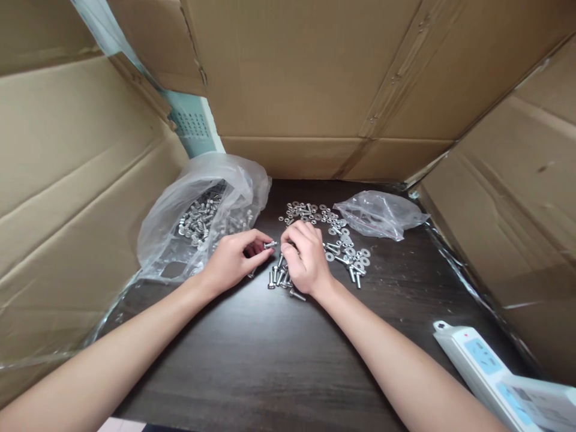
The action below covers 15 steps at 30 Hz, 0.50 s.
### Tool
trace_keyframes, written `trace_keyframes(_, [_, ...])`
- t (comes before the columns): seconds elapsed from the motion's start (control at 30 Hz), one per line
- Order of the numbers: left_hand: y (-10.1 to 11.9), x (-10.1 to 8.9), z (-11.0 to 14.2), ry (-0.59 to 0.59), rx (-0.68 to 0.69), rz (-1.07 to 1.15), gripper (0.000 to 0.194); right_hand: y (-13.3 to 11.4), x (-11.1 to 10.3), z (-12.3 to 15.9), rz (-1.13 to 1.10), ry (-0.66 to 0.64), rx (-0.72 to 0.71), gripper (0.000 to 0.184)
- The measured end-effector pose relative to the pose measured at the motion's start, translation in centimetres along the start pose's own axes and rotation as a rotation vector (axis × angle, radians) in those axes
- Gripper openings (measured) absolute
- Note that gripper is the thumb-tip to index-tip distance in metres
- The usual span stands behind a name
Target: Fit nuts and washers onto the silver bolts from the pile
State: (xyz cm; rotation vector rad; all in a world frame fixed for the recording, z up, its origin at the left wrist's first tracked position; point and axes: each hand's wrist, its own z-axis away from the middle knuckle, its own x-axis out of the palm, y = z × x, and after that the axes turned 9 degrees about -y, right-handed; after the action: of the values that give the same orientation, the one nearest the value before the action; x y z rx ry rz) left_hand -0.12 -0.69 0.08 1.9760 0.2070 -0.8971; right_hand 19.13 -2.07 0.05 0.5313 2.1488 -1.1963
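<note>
My left hand (234, 258) pinches a small metal bolt (270, 245) between thumb and fingers, its end pointing toward my right hand. Close beside it, my right hand (306, 255) has its fingers curled together near the bolt's tip; whatever lies between them is hidden. Under and in front of the right hand is a small pile of bolts (281, 277), partly covered by it. Another bolt (251, 274) shows just below my left fingers. Past the right hand, loose washers (360, 262), nuts and bolts are scattered on the dark table (252, 360).
An open clear plastic bag (153, 222) full of bolts stands at the left. A flattened plastic bag (382, 213) lies at the back right. In the right front corner is a white power strip (477, 360). Cardboard walls (315, 72) enclose the table's back and sides.
</note>
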Motion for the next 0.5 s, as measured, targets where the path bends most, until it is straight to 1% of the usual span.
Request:
trace_keyframes(0.07, [0.02,-0.03,-0.02,-0.004,0.005,0.006,0.012,-0.07,-0.05,-0.03,-0.017,-0.004,0.002,0.012])
trace_keyframes(0.17, [0.01,-0.04,-0.04,-0.007,0.013,0.014,0.012,-0.12,-0.08,-0.04,-0.027,-0.032,-0.004,0.017])
trace_keyframes(0.3, [0.00,-0.04,-0.06,-0.018,0.009,0.027,0.012,-0.08,-0.04,0.02,-0.034,-0.046,-0.009,0.018])
trace_keyframes(0.37, [-0.01,-0.03,-0.05,-0.026,0.008,0.031,0.011,-0.06,-0.06,0.10,-0.054,-0.022,-0.048,0.019])
trace_keyframes(0.5, [-0.12,-0.01,-0.02,-0.034,-0.014,0.030,0.011,-0.05,-0.15,0.28,-0.108,0.082,-0.196,0.018])
